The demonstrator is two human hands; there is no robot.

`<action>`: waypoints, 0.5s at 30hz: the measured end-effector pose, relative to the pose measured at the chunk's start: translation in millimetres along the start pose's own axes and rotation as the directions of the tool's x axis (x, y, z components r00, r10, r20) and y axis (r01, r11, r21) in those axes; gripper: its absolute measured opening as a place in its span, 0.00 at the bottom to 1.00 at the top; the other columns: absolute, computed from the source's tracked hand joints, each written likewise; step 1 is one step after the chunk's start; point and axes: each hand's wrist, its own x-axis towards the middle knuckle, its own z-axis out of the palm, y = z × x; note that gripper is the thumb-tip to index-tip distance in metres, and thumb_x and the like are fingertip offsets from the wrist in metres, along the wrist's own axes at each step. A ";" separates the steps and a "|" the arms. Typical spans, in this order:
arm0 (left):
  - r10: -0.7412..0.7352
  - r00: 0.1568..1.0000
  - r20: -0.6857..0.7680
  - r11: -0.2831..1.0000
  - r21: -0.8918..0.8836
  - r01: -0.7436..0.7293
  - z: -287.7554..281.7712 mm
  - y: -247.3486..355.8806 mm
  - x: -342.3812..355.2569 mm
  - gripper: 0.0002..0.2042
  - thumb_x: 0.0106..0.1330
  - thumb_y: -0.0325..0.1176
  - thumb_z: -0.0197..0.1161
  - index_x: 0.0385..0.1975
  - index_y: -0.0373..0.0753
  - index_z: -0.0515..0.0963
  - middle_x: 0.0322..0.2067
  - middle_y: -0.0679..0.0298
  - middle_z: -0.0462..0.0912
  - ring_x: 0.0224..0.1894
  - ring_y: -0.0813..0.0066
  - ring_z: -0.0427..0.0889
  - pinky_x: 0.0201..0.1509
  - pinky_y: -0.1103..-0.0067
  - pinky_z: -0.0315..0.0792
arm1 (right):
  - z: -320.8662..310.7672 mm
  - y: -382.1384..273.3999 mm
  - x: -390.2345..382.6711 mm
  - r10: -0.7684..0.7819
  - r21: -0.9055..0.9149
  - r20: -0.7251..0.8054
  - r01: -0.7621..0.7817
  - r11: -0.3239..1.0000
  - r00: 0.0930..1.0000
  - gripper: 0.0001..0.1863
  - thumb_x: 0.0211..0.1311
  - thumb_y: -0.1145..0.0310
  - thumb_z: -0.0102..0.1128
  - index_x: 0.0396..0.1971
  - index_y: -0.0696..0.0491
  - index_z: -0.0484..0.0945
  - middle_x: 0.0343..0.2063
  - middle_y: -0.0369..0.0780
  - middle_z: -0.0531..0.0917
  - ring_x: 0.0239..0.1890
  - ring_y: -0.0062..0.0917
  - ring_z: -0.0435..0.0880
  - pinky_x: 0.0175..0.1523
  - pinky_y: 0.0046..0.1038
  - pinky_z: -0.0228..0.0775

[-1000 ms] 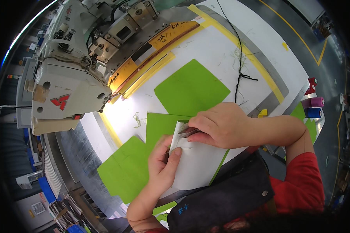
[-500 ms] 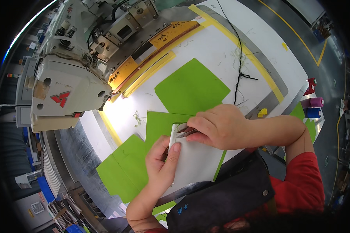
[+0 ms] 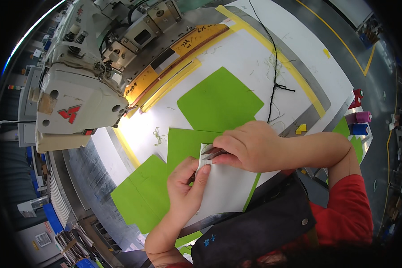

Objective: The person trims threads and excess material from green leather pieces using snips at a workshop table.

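Note:
My left hand [image 3: 185, 183] pinches the edge of a green fabric piece whose white underside [image 3: 230, 185] faces up, with the thumb on top. In my right hand [image 3: 250, 147] is a pair of small metal thread snips [image 3: 214, 154]. Its blades point left and lie over the top corner of the white side, close to my left thumb. Whether the blades touch the cloth I cannot tell. Beneath and beyond lie more green pieces: one flat at the far side [image 3: 221, 100], one under my hands [image 3: 181, 143], and one at the left [image 3: 143, 192].
A sewing machine head [image 3: 76, 102] stands at the left beside a long clamp with orange labels [image 3: 187, 44]. A black cord [image 3: 275, 62] runs across the white table sheet [image 3: 250, 53], with loose thread ends. Coloured thread spools [image 3: 359, 118] stand at the right edge.
The folded white edge at the cloth's top corner now lies flatter, and the cloth has shifted slightly. My left thumb and the snips have moved only a little.

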 end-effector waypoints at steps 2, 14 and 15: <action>0.034 0.998 0.046 0.998 0.052 -0.037 3.6 -5.0 -3.5 0.06 0.61 0.28 0.56 0.33 0.32 0.76 0.25 0.69 0.71 0.26 0.87 0.65 0.27 0.89 0.60 | 0.8 -3.3 0.4 0.051 0.163 0.006 -0.051 0.985 0.999 0.16 0.47 0.60 0.63 0.31 0.52 0.70 0.19 0.33 0.75 0.18 0.24 0.76 0.21 0.24 0.63; -0.032 0.999 0.036 0.973 -0.228 0.039 1.8 1.2 -2.4 0.14 0.64 0.28 0.50 0.49 0.30 0.68 0.42 0.62 0.75 0.43 0.80 0.72 0.48 0.84 0.65 | -7.5 3.8 4.4 -0.033 -0.005 -0.013 0.033 0.999 0.999 0.17 0.46 0.60 0.64 0.30 0.53 0.69 0.19 0.33 0.74 0.18 0.24 0.75 0.19 0.24 0.62; -0.035 0.999 0.036 0.972 -0.232 0.043 1.7 1.3 -2.6 0.14 0.64 0.28 0.50 0.48 0.30 0.68 0.42 0.62 0.75 0.43 0.80 0.72 0.48 0.84 0.65 | -7.8 3.6 4.7 -0.048 -0.014 -0.009 0.048 0.999 0.999 0.17 0.46 0.60 0.64 0.30 0.53 0.69 0.19 0.33 0.74 0.17 0.24 0.74 0.19 0.24 0.62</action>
